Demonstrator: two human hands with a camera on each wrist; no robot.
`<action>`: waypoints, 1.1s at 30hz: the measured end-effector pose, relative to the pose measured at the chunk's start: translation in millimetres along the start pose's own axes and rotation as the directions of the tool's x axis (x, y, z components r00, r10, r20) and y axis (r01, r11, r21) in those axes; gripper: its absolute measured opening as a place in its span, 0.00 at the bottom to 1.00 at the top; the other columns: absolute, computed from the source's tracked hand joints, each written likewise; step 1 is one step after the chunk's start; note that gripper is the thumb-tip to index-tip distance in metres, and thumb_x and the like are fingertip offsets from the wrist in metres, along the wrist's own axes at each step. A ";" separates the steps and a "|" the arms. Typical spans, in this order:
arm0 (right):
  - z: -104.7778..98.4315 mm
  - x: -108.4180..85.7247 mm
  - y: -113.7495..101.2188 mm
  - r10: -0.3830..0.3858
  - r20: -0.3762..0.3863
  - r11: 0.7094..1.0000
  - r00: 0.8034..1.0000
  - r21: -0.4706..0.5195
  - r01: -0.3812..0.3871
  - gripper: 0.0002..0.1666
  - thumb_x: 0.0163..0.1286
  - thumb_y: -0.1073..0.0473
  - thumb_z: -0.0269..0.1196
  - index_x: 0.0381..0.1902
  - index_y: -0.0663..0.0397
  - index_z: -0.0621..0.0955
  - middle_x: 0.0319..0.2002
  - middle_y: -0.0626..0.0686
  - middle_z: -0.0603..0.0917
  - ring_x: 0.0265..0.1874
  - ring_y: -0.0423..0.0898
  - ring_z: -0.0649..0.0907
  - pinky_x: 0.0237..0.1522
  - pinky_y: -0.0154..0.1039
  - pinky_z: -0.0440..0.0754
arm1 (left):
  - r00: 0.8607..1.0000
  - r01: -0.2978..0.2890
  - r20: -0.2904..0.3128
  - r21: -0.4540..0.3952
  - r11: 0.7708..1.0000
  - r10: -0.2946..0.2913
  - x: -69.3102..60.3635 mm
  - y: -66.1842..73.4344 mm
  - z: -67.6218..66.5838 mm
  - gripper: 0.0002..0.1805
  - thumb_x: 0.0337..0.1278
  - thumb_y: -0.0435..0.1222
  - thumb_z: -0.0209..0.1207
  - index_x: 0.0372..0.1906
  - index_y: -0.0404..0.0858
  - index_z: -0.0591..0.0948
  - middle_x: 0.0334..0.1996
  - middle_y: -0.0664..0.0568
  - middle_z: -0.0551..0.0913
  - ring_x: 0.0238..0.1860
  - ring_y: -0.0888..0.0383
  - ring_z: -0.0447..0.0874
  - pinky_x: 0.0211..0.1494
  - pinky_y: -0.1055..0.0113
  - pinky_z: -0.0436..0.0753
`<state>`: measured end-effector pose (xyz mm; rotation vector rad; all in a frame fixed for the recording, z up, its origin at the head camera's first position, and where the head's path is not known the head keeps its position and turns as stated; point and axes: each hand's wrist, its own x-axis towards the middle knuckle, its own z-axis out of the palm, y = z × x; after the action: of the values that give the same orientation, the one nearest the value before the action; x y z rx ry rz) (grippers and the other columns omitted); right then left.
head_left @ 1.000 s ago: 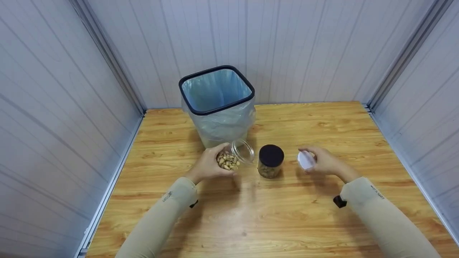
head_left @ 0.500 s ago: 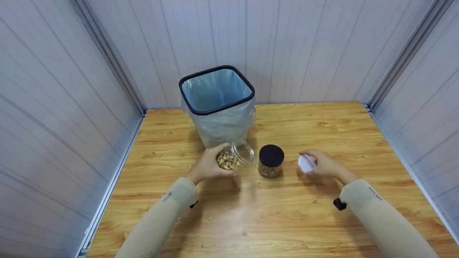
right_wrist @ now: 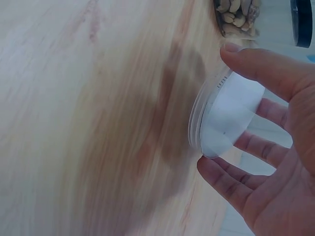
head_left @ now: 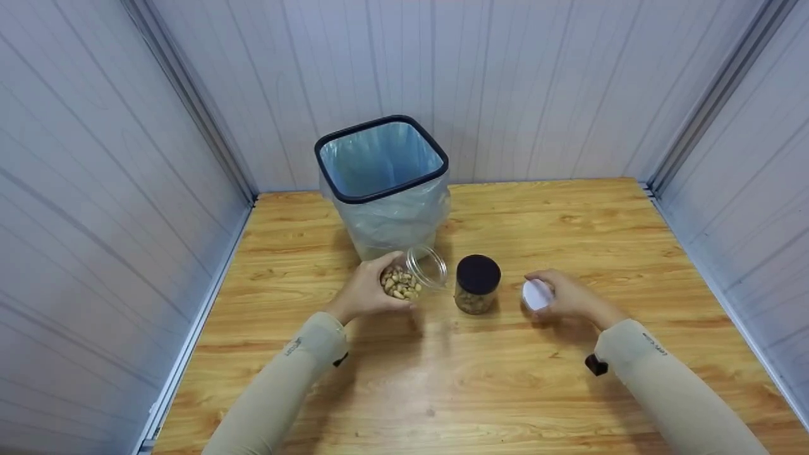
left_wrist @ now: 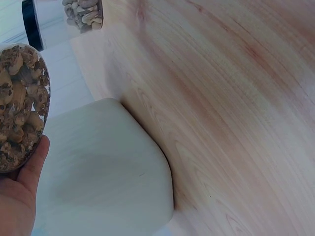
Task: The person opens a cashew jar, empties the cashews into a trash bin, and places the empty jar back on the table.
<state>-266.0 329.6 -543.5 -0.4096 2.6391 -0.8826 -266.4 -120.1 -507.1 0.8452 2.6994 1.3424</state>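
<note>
Head view: I see left grip [head_left: 371, 289] curled round the tilted nut jar [head_left: 412, 268], mouth toward right grip [head_left: 564, 297] pinching white lid [head_left: 537, 295], black-lidded jar [head_left: 478, 284] between.

Moderate, cool light; pale glare on tabletop [head_left: 423, 376], soft-edged shadows; wrist views hazy, washed-out.

The left hand [head_left: 370, 289] holds 1 clear jar [head_left: 412, 268], tipped to the side. Its round mouth is open, and lots of tan nuts [head_left: 399, 284] sit inside. The right hand [head_left: 570, 297] holds 1 white lid [head_left: 537, 295] by its edge. The lid is round and tilted, with see-through ridges, well apart from the jar.
</note>
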 end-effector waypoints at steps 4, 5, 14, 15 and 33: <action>2.0 -0.3 0.1 0.008 0.001 1.000 1.000 0.005 -0.008 0.54 0.59 0.59 0.83 0.81 0.57 0.72 0.77 0.71 0.71 0.71 0.72 0.74 0.63 0.65 0.81 | 1.000 0.007 0.000 0.000 1.000 -0.007 0.3 -0.2 -1.3 0.54 0.36 0.47 0.89 0.75 0.40 0.78 0.64 0.47 0.87 0.62 0.52 0.85 0.73 0.52 0.82; 2.5 0.0 0.4 0.002 0.000 1.000 1.000 0.002 -0.002 0.54 0.59 0.59 0.83 0.80 0.58 0.72 0.77 0.71 0.72 0.71 0.71 0.75 0.63 0.65 0.81 | 1.000 0.008 -0.001 0.000 1.000 -0.008 0.5 -0.2 -1.6 0.54 0.36 0.47 0.89 0.75 0.40 0.78 0.64 0.47 0.87 0.62 0.52 0.85 0.73 0.53 0.82; 8.9 3.0 0.8 -0.009 -0.020 0.999 1.000 -0.050 0.008 0.56 0.57 0.56 0.85 0.79 0.62 0.72 0.74 0.72 0.75 0.68 0.72 0.78 0.66 0.68 0.79 | 1.000 0.015 -0.003 0.007 1.000 -0.015 0.8 0.1 -5.9 0.55 0.36 0.48 0.88 0.76 0.41 0.77 0.63 0.47 0.87 0.61 0.51 0.86 0.71 0.51 0.83; 9.7 3.3 0.8 -0.007 -0.020 0.998 1.000 -0.056 0.005 0.56 0.57 0.55 0.85 0.79 0.62 0.72 0.74 0.72 0.75 0.68 0.72 0.78 0.67 0.69 0.79 | 1.000 0.018 -0.003 0.008 1.000 -0.018 0.5 0.1 -6.6 0.55 0.37 0.47 0.88 0.76 0.40 0.77 0.63 0.46 0.87 0.61 0.50 0.86 0.71 0.50 0.83; 19.7 6.7 8.6 -0.015 -0.057 0.990 0.998 -0.143 0.006 0.52 0.57 0.50 0.85 0.72 0.70 0.76 0.65 0.72 0.80 0.62 0.70 0.82 0.64 0.69 0.80 | 1.000 0.000 -0.026 0.030 1.000 0.000 -1.2 0.8 -16.5 0.53 0.38 0.43 0.88 0.75 0.38 0.77 0.62 0.44 0.88 0.60 0.49 0.87 0.70 0.50 0.84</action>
<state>-265.8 323.4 -565.2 -0.4399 2.7661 -0.7207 -269.0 -132.4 -496.3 0.8361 2.7452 1.3256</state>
